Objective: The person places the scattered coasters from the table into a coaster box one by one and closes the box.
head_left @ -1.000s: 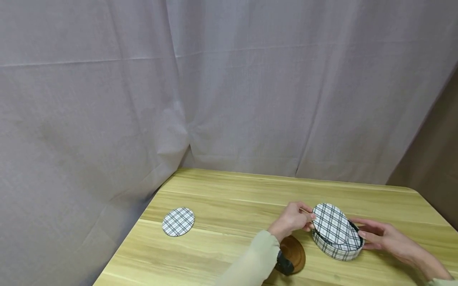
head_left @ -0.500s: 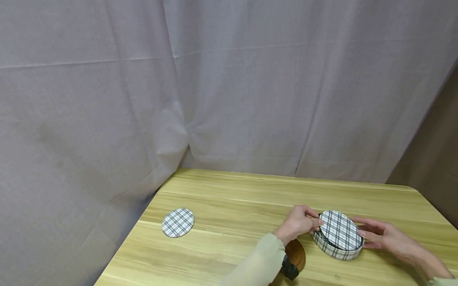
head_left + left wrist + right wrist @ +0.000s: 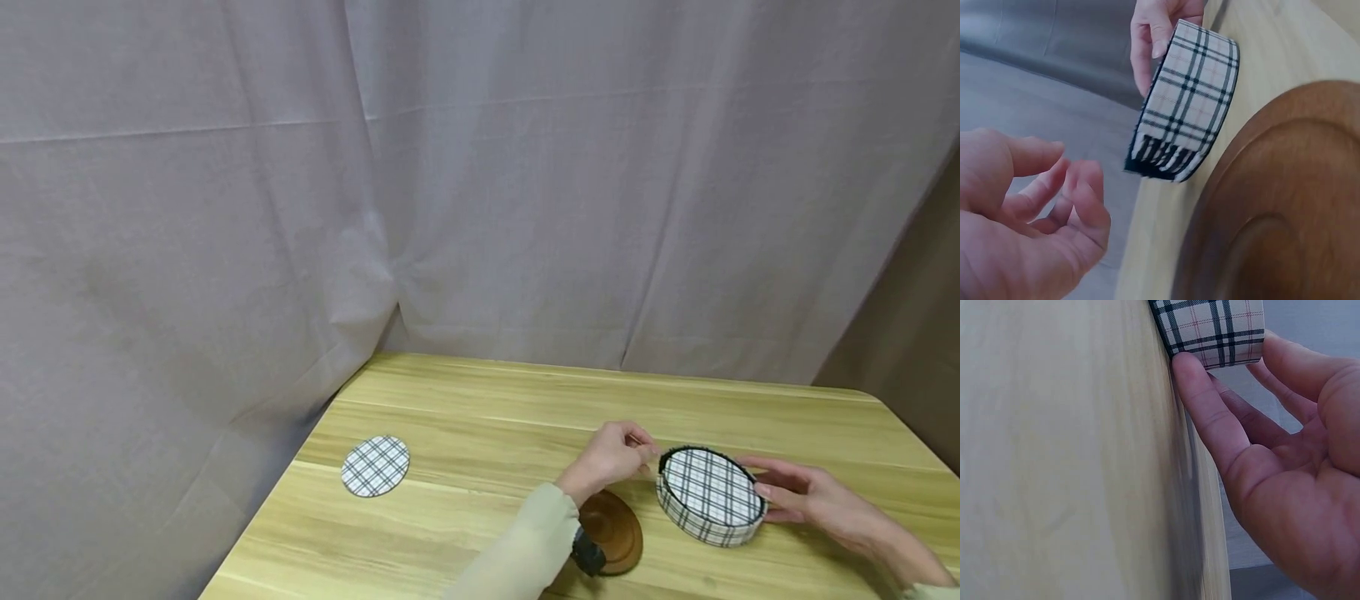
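A round plaid coaster holder (image 3: 697,527) stands at the right of the table, a white-and-black plaid coaster (image 3: 712,487) lying flat inside its dark rim. My right hand (image 3: 810,500) holds the holder's right side, thumb at the rim; in the right wrist view its fingers (image 3: 1200,384) touch the plaid wall. Just left of the holder, my left hand (image 3: 609,457) is apart from it and empty, with loosely bent fingers, as the left wrist view shows. A second plaid coaster (image 3: 375,467) lies flat at the table's left.
A round brown wooden dish (image 3: 618,533) with ringed grooves sits close below my left wrist, partly covered by the black wrist strap (image 3: 588,554). The pale wooden table (image 3: 487,417) ends at a grey curtain (image 3: 510,250) behind.
The coaster my left hand was holding over the holder has gone down flat inside it. My left hand has let go and drawn back left. The right hand has stayed on the holder.
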`<state>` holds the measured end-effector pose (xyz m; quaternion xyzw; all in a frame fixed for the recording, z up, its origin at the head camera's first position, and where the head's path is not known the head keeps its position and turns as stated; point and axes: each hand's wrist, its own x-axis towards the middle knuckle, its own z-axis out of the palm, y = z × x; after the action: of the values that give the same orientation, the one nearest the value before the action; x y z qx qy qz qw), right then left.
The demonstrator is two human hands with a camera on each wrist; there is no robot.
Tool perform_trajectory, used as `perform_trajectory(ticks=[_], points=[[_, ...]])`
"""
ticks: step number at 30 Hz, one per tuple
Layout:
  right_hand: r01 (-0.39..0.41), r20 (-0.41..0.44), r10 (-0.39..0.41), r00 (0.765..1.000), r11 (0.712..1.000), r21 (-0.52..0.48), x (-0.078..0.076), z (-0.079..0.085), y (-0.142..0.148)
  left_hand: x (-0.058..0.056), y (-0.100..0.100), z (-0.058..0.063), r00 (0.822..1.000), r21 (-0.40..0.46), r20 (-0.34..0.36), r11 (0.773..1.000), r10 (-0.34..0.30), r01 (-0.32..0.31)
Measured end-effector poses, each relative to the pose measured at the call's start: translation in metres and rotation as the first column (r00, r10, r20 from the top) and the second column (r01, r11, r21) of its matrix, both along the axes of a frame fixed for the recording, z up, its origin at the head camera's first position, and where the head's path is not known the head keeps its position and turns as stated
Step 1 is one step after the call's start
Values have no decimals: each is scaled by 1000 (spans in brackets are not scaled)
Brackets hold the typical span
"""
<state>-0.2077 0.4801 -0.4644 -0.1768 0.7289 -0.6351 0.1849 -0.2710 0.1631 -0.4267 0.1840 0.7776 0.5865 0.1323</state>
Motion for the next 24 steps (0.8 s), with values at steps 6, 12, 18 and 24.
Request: perform_trajectory(ticks=[6, 12, 18, 24], points=[[9, -3, -9, 1000, 1000, 11, 0, 0, 2, 2, -20, 13, 991, -108, -123, 993, -51, 38], [-4, -19, 4, 1000, 1000, -9, 0, 1, 3, 2, -38, 25, 964, -208, -246, 977, -97, 45], [-11, -46, 11, 999, 1000, -11, 0, 0, 1, -4, -63, 28, 934, -299, -334, 954, -125, 21], [1, -49, 0, 999, 1000, 15, -1, -1, 0, -10, -97, 22, 929, -301, -354, 953, -105, -8]])
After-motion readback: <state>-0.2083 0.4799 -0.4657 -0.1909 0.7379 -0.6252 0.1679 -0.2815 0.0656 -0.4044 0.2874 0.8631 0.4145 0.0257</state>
